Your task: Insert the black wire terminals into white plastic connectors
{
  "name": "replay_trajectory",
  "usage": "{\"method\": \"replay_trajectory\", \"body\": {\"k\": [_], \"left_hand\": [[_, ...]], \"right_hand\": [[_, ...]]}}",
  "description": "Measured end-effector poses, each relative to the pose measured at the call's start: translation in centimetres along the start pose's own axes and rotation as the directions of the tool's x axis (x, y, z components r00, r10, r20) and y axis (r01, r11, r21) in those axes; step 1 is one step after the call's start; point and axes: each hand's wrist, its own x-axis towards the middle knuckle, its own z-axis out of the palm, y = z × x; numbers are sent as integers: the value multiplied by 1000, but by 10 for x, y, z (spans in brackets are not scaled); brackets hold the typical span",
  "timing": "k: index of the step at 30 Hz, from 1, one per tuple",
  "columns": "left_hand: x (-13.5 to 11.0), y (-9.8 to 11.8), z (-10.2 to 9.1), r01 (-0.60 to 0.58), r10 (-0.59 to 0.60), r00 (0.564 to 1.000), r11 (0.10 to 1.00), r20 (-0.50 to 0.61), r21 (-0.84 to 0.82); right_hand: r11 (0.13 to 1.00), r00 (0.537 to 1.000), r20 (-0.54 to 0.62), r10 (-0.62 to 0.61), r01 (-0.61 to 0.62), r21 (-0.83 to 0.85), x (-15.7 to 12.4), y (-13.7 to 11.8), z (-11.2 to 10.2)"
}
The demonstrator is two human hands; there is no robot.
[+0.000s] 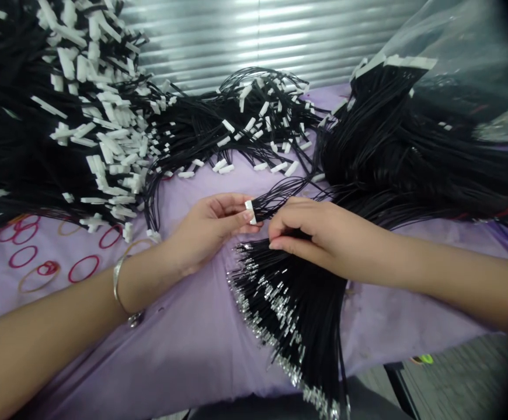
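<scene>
Between the thumb and fingers of my left hand (219, 227) is a white plug connector (250, 212), with several thin black wires (280, 195) running from it to the right. My right hand (310, 230) is just beside it, its thumb and index finger closed together; whatever they pinch is too small or hidden to make out. Under the right hand, a fanned bundle of black wires (310, 315) with bare silver crimp terminals (275, 303) hangs over the table's front edge.
A large heap of black wires with white connectors (114, 140) fills the left. More connector-ended wires (258, 116) lie at the back, and a thick wire bundle (381, 128) at right beside a clear plastic bag (468, 64). Red rubber bands (83, 268) lie on the purple cloth (184, 344).
</scene>
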Motion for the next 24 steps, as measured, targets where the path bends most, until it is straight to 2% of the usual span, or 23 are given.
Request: {"method": "replay_trajectory", "body": {"k": [4,8,16,24], "left_hand": [[0,0,0,-2,2,1000,1000,-9,15],[0,-2,-1,-18,18,1000,1000,3,19],[0,-1,1,-54,52,997,998,51,42],[-5,0,1,-77,74,997,993,29,88]], "right_hand": [[998,997,55,-60,59,9,0,-1,-3],[999,998,50,-46,44,25,-2,-3,-3],[996,992,91,91,-92,8,-9,-10,-10],[972,982,-6,187,-184,148,-9,-10,-11]]}}
